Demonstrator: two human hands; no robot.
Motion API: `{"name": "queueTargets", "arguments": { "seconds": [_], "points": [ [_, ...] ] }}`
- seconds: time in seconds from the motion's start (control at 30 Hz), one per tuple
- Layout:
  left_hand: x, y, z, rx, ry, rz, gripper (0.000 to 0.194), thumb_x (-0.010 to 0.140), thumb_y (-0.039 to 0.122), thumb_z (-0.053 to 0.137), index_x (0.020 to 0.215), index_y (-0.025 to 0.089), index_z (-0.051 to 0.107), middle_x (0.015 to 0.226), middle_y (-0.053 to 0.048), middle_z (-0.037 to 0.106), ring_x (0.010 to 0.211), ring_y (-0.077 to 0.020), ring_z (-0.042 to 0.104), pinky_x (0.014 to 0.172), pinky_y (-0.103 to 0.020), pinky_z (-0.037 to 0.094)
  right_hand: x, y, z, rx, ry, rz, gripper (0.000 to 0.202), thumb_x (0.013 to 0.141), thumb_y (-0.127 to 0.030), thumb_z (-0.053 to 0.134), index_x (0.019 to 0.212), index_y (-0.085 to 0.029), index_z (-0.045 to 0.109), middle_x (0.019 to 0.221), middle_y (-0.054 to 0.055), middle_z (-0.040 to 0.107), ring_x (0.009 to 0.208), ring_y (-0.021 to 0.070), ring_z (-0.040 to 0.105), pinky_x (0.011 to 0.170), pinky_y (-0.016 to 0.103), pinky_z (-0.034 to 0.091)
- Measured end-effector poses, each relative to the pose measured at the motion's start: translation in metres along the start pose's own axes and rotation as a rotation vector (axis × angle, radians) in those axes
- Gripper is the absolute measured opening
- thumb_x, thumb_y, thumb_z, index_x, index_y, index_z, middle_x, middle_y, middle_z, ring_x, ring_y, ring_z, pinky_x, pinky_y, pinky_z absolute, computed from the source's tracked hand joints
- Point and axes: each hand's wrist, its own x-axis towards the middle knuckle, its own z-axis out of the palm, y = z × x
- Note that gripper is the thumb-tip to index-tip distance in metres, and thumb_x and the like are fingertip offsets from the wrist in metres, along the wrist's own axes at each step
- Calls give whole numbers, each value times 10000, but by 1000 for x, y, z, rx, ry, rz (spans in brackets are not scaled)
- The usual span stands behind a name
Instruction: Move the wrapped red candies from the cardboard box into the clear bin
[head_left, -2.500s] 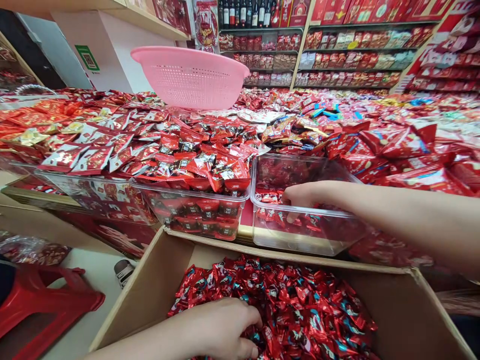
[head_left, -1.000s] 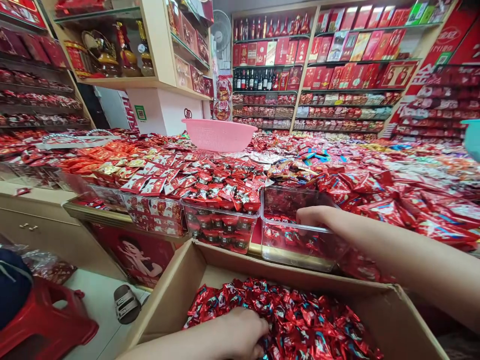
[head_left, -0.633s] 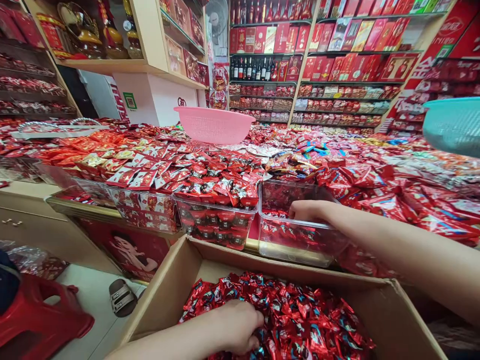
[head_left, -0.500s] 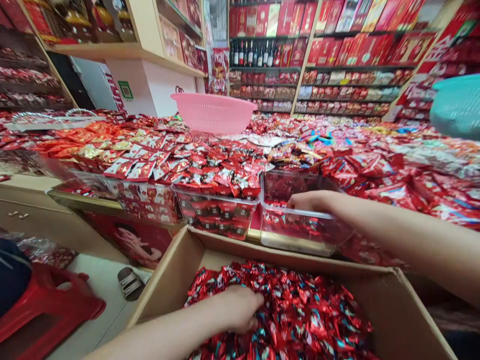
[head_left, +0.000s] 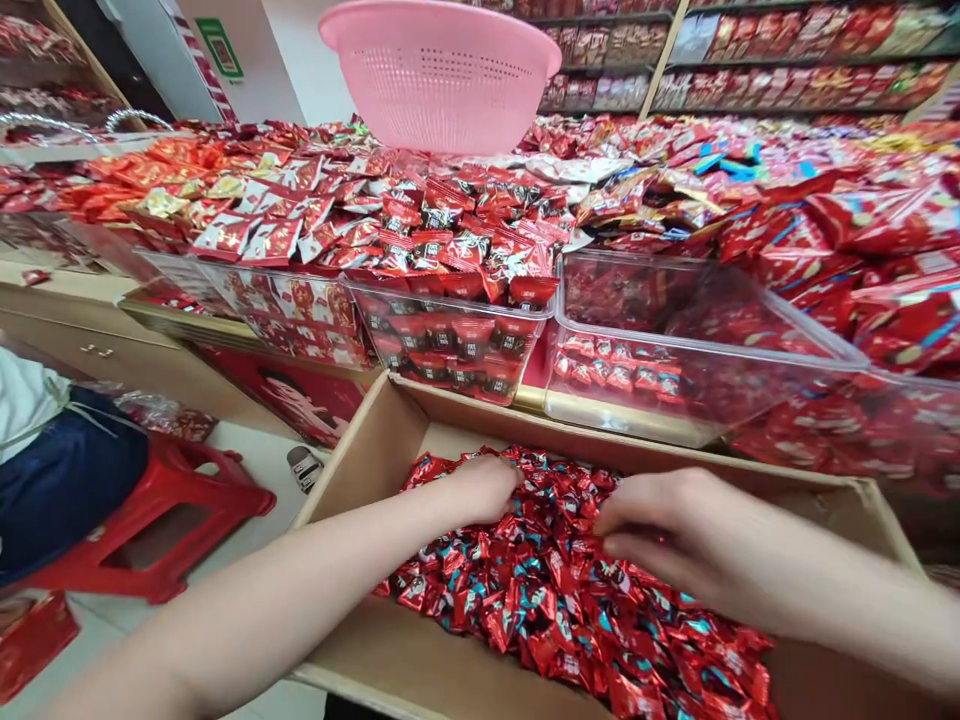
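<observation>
A cardboard box [head_left: 360, 455] holds a heap of red-wrapped candies [head_left: 555, 600] with blue and dark marks. My left hand [head_left: 489, 488] rests at the heap's back left, its fingers curled down among the wrappers; what they hold, if anything, is hidden. Over the right side of the heap is my right hand [head_left: 656, 515], thumb and fingers apart, touching or just above the candies, with nothing visible between them. Behind the box stands a clear plastic bin [head_left: 750, 375] with small red candies in rows along its left front.
A clear bin of red and black packets [head_left: 457, 350] stands behind the box. A pink basket [head_left: 450, 85] sits on the candy display. At the left, a person in dark blue sits on a red stool [head_left: 217, 520]. Shelves of packets line the back.
My right hand has left the clear bin and come down to the heap in the box. My left hand has moved toward the heap's back. The view has tilted down and come closer.
</observation>
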Motion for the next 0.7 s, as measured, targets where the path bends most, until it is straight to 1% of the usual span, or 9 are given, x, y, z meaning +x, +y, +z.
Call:
{"name": "queueTargets", "arguments": {
  "seconds": [0.03,0.1,0.13,0.2,0.27,0.37,0.47,0.6,0.7],
  "points": [
    [1,1,5,-25,-1,14,222,670,199,610,890,162,604,952,-112,615,938,-290,566,802,-368,439,3,13,26,45,-19,62,183,818,-267,438,788,-241,617,713,4,638,618,140,560,576,256,427],
    [3,3,12,-78,7,27,220,629,168,643,848,162,613,943,-100,603,956,-289,547,809,-358,427,14,39,68,145,-24,188,163,798,-291,468,797,-212,611,686,14,629,608,149,551,566,264,414],
    [4,4,14,-108,17,28,209,615,152,650,820,161,614,941,-95,596,970,-292,533,812,-357,419,20,49,82,173,-6,223,159,789,-305,482,797,-205,606,678,17,625,608,153,548,566,268,408],
    [4,8,11,-183,43,31,185,604,165,664,779,162,605,909,-79,593,969,-291,521,804,-356,409,27,60,98,216,60,245,157,776,-326,504,824,-205,592,662,14,612,600,157,538,561,274,395],
    [4,13,3,-289,67,33,182,645,244,648,793,162,582,831,-52,594,878,-254,548,737,-331,423,27,61,100,302,170,242,193,767,-340,522,903,-209,563,701,14,603,602,150,526,568,276,398],
    [0,23,-12,-486,81,58,244,757,349,536,894,147,518,722,-11,574,673,-156,552,574,-245,417,23,54,91,652,297,259,327,739,-409,564,984,-203,496,782,17,591,640,137,534,565,261,423],
    [-8,31,-22,-679,62,130,318,790,349,499,1017,138,426,710,12,550,606,-100,517,525,-201,390,20,47,79,960,337,308,323,729,-490,556,830,-186,514,673,-4,579,584,115,521,538,242,415],
    [-18,36,-27,-1127,9,222,467,713,275,608,1091,148,363,665,44,508,560,-74,473,530,-207,366,19,44,70,1041,386,313,323,736,-486,562,689,-169,518,587,-14,576,537,89,484,534,224,380],
    [-21,39,-27,-1263,27,206,496,693,242,635,1097,157,361,638,61,497,529,-62,450,520,-204,342,19,41,69,1046,436,292,318,725,-481,580,696,-169,532,585,-16,570,540,92,487,535,225,389]
  ]
}}
